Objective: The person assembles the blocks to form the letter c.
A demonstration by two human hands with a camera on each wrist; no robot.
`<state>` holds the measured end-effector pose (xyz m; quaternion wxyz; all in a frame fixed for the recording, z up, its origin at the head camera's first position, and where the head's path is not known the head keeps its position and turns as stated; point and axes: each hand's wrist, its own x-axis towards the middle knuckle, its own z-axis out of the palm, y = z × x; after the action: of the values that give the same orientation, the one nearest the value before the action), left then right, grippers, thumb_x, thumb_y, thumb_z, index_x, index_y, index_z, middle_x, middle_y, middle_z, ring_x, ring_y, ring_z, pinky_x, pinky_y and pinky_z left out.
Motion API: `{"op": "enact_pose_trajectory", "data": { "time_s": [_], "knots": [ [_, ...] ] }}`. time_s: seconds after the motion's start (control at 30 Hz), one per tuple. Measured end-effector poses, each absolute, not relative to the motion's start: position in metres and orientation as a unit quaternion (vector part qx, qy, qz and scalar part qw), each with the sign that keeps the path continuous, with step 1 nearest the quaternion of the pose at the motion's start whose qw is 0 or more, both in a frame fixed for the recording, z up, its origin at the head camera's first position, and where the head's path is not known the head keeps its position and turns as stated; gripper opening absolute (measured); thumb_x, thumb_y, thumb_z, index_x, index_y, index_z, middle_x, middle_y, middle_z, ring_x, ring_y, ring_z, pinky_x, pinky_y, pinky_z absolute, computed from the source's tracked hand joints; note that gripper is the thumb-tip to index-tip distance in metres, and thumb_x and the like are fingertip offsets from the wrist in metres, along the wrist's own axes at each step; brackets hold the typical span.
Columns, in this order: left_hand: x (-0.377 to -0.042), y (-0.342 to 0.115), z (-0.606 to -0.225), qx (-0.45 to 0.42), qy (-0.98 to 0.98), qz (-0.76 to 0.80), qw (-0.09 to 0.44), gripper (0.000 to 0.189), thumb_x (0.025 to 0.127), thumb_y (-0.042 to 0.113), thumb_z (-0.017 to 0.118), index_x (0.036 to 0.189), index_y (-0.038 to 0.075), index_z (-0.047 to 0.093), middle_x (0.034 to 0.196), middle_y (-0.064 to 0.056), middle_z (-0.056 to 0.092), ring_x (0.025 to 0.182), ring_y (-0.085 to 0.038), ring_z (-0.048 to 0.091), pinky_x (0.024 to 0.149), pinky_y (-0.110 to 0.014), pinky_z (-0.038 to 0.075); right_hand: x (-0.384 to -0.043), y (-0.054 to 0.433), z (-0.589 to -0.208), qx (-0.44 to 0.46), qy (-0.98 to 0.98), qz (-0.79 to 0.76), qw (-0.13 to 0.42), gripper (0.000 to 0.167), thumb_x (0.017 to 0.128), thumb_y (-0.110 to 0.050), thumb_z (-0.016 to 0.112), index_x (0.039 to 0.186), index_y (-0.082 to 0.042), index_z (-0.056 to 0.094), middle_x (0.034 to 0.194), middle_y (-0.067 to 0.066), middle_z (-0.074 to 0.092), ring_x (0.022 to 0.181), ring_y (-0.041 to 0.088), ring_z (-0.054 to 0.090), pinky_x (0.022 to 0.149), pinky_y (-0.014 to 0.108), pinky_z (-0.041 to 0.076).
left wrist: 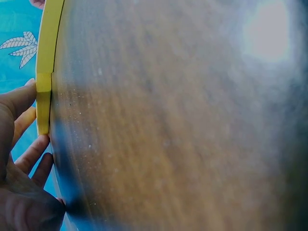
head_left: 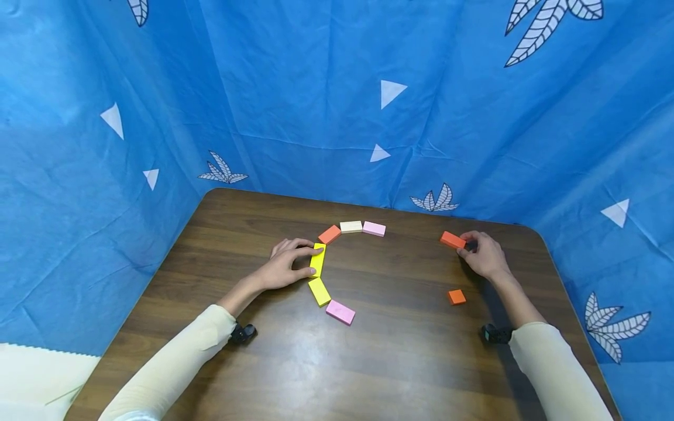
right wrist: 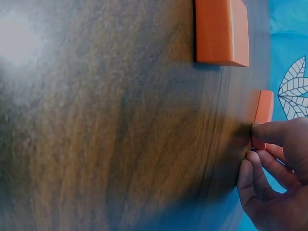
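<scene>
My left hand holds an upper yellow block between its thumb, near the block's front end, and a finger near its far end. That block touches the table in a curved row, between an orange-red block and a lower yellow block. At the right, my right hand pinches the right end of another orange-red block between thumb and fingers. In the right wrist view that block is partly covered by the fingers. A shorter-looking orange block lies nearer the person.
The curve continues with a cream block and a pink block at its far end, and a second pink block at its near end. Blue patterned cloth hangs behind the wooden table and at both sides.
</scene>
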<state>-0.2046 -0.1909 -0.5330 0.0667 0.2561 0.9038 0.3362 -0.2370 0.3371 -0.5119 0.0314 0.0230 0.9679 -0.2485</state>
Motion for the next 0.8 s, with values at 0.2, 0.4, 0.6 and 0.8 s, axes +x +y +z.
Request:
{"op": "enact_pose_trajectory", "data": {
  "time_s": [0.2,0.4,0.6,0.8],
  "knots": [
    [-0.206,-0.191,-0.533,0.251,0.909,0.326,0.074,0.052,0.1,0.032,0.078,0.15,0.023,0.066,0.158,-0.01,0.055,0.153,-0.037,0.043,0.132,-0.071,0.008,-0.237,0.335,-0.511,0.024,0.968,-0.248,0.033,0.044,0.104,-0.017,0.07,0.141,0.003,0.059,0.127,0.028,0.059,0.097,0.038,0.058,0.077,0.045,0.051],
    [-0.206,-0.191,-0.534,0.255,0.909,0.323,0.07,0.053,0.1,0.033,0.078,0.15,0.023,0.066,0.158,-0.01,0.055,0.153,-0.037,0.044,0.132,-0.071,0.009,-0.235,0.335,-0.51,0.031,0.968,-0.245,0.037,0.043,0.105,-0.016,0.068,0.143,0.002,0.058,0.127,0.026,0.058,0.096,0.037,0.056,0.076,0.043,0.048],
    [-0.206,-0.19,-0.533,0.253,0.909,0.323,0.073,0.053,0.1,0.033,0.078,0.15,0.023,0.066,0.157,-0.01,0.055,0.153,-0.037,0.044,0.132,-0.071,0.009,-0.232,0.333,-0.508,0.03,0.968,-0.247,0.035,0.041,0.106,-0.018,0.065,0.143,0.001,0.057,0.128,0.025,0.056,0.098,0.037,0.057,0.074,0.04,0.048],
    [-0.206,-0.19,-0.532,0.25,0.91,0.324,0.075,0.053,0.1,0.032,0.078,0.15,0.024,0.066,0.158,-0.009,0.055,0.153,-0.037,0.043,0.132,-0.071,0.009,-0.223,0.326,-0.503,0.02,0.967,-0.254,0.024,0.04,0.106,-0.016,0.065,0.141,0.001,0.058,0.129,0.025,0.058,0.096,0.035,0.059,0.073,0.038,0.047]
  ]
}}
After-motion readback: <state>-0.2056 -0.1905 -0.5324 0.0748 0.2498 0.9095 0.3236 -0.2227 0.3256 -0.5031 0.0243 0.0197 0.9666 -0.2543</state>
